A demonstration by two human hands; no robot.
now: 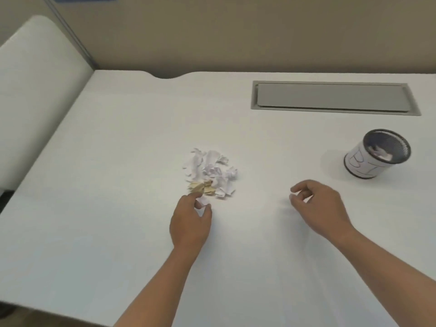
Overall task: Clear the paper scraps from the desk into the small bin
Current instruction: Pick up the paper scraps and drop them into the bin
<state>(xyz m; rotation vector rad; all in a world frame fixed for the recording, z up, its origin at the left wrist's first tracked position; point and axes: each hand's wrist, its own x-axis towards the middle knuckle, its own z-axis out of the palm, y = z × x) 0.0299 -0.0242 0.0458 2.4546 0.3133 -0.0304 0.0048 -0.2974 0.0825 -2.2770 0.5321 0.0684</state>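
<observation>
Two bare forearms lie nearest us at the bottom edge: the left forearm (160,286) at the lower middle and the right forearm (389,263) slanting from the lower right corner. Both stretch over the white surface (94,220). At the end of the left one we find the left hand (191,223), back upward, its forefinger and thumb curled narrowly round a small white scrap (202,202) at the near edge of the heap. The right hand (318,206) sits further right, well apart from the left. Its knuckles are up and its fingers loosely curled, with thumb and forefinger a little apart so that we see bare surface between them. Whether it touches the surface we cannot tell.

Just beyond the left hand lie the paper scraps (210,171), a crumpled heap near the middle of the surface. They are mostly white, with a few tan pieces (200,188) on the near side touching the white ones.

Further back and far to the right stands the small bin (361,165), a round black mesh pot wrapped in white paper with dark drawn lines, well apart from the heap. We look into its open mouth and see some white scraps (382,154) lying inside.

Beyond it a long grey hatch (330,97) is set flush in the surface, and a tan partition (236,31) stands along the far edge.
</observation>
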